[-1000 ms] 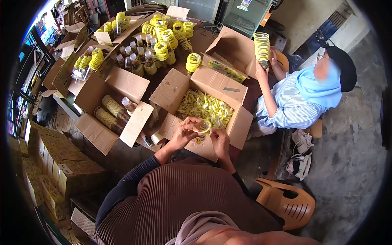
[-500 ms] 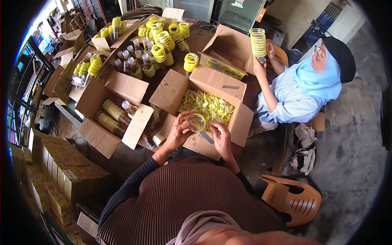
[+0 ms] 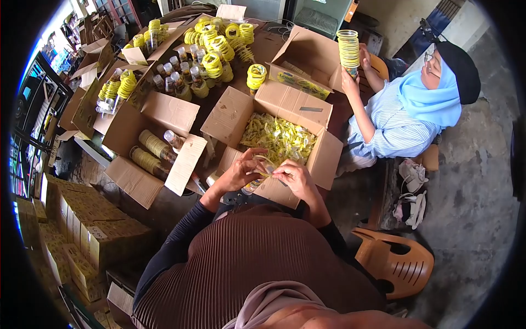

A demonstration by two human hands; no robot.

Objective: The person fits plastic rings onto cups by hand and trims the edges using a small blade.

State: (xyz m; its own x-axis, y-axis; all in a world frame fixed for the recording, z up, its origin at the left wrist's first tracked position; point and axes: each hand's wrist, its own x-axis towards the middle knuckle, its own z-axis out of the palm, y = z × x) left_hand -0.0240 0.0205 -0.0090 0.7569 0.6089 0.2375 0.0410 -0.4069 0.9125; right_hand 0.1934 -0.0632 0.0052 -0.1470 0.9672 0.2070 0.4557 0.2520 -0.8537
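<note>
Likely a workshop: stacked cartons (image 3: 85, 227).

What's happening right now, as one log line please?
left hand: holding clear plastic cup; right hand: touching its rim; beyond: open brown cardboard box holding crinkled yellow plastic

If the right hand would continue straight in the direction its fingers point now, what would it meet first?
Most likely the clear cup, near its rim, which the right hand seems to touch or nearly touch; exact depth is unclear. Just beyond is the left hand.
</note>
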